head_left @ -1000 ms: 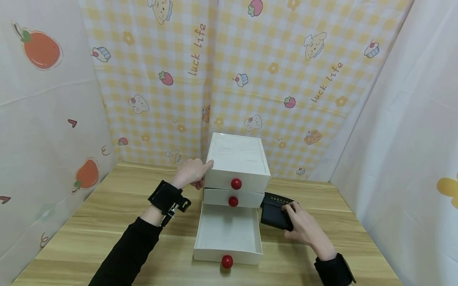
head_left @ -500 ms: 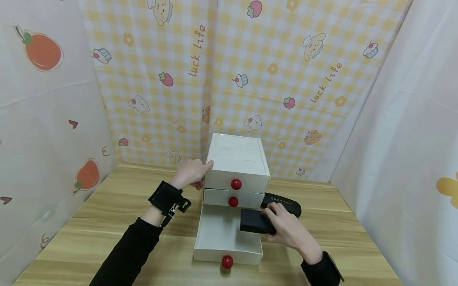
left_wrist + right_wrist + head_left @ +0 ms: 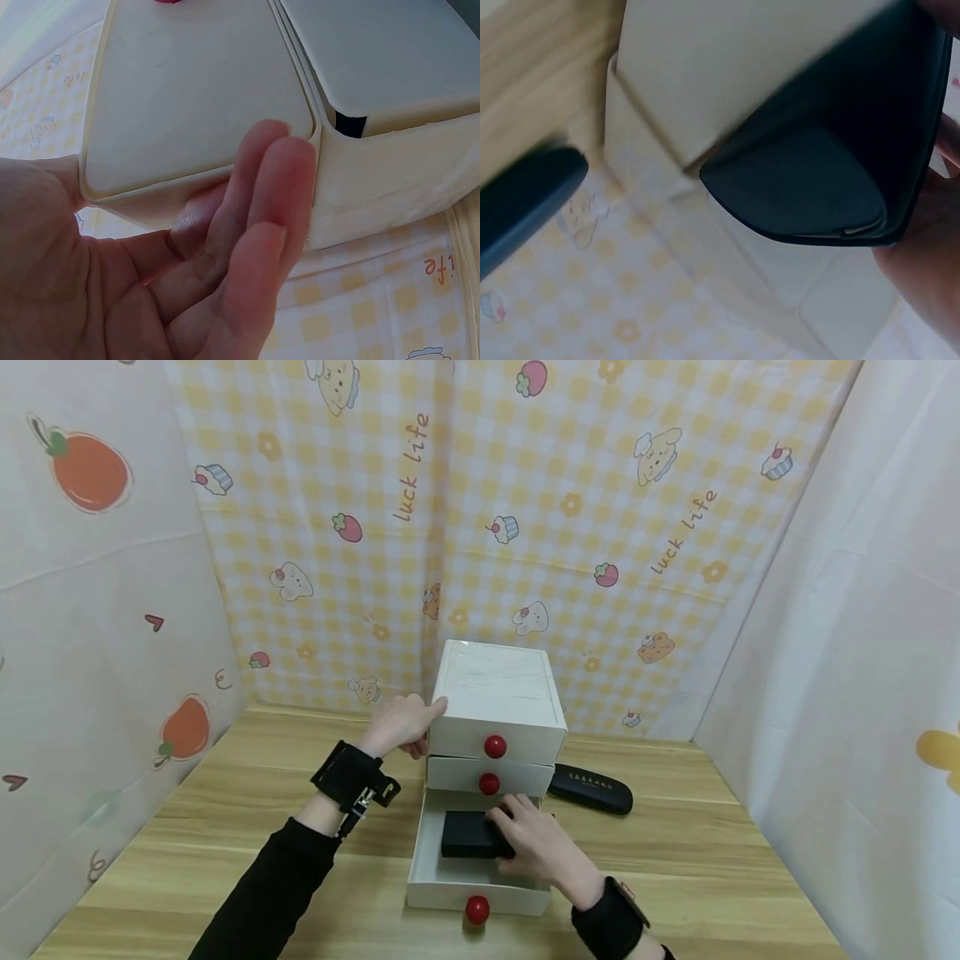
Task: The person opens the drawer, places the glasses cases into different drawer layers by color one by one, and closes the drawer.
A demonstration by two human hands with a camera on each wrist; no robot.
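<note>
A white drawer cabinet [image 3: 498, 685] with red knobs stands on the table, its bottom drawer [image 3: 431, 860] pulled far out and the middle drawer [image 3: 453, 774] slightly out. My left hand [image 3: 400, 724] grips the cabinet's upper left edge, thumb on top and fingers along the side. In the left wrist view, the cabinet's side lies behind the fingers [image 3: 281, 187]. My right hand [image 3: 536, 843] holds a black folded wallet [image 3: 468, 835] inside the bottom drawer. The right wrist view shows the wallet [image 3: 795, 180] from its edge, with an inner flap visible and the hand on its far side.
A black case with gold lettering [image 3: 592, 789], shaped like a glasses case, lies on the wooden table [image 3: 697, 860] right of the cabinet. Patterned cloth [image 3: 510, 593] hangs behind, with white cloth at both sides.
My right hand has lifted the wallet from beside the cabinet and carried it left into the bottom drawer. The black case is now fully uncovered. My left hand has stayed put.
</note>
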